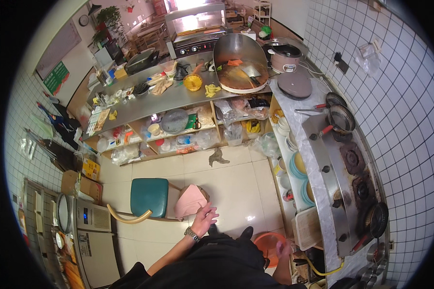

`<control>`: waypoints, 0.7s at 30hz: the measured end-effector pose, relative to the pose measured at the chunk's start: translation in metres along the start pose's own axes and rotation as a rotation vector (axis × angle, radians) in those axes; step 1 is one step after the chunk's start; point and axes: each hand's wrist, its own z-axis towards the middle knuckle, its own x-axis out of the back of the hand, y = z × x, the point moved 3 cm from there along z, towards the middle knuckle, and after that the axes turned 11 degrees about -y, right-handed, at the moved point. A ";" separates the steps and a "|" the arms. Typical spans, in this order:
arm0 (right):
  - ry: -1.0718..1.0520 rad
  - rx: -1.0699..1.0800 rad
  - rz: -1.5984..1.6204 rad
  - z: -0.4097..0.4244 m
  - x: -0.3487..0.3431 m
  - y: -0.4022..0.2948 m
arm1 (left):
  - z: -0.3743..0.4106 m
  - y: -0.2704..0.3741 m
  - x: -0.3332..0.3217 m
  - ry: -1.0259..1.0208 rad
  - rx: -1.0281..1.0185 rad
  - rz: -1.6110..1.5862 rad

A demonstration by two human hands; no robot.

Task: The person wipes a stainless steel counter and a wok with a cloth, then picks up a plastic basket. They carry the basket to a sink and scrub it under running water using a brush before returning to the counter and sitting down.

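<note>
My left hand (204,218), with a metal-band watch (192,234) on the wrist, hangs in front of my body with its fingers apart and nothing in them. Just beyond it, a pink cloth (191,199) lies draped over a round stool or similar support, mostly hidden. In the picture, the fingertips lie close to the cloth's edge; whether they touch it is unclear. Low at my right side, my right hand (283,250) is over the rim area of an orange plastic basin (269,245). Its fingers are blurred, so their grip cannot be told.
A green-seated chair (149,198) stands left of the cloth. Ahead runs a steel counter (130,112) with a round chopping board (240,77) and cleaver (252,72). A gas stove (332,191) with pans lines the right. A dark rag (218,157) lies on the tiled floor.
</note>
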 end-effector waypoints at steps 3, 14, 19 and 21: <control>-0.056 -0.145 -0.232 -0.012 -0.005 0.018 | 0.001 0.005 -0.001 -0.014 -0.005 -0.024; -0.110 -0.331 -0.521 -0.011 -0.014 0.024 | 0.010 0.014 0.019 -0.051 -0.097 -0.084; -0.145 -0.356 -0.450 -0.019 -0.039 0.030 | 0.008 0.009 0.034 -0.047 -0.116 -0.098; -0.100 -0.333 -0.508 -0.023 -0.048 0.031 | 0.008 0.006 0.038 -0.049 -0.123 -0.085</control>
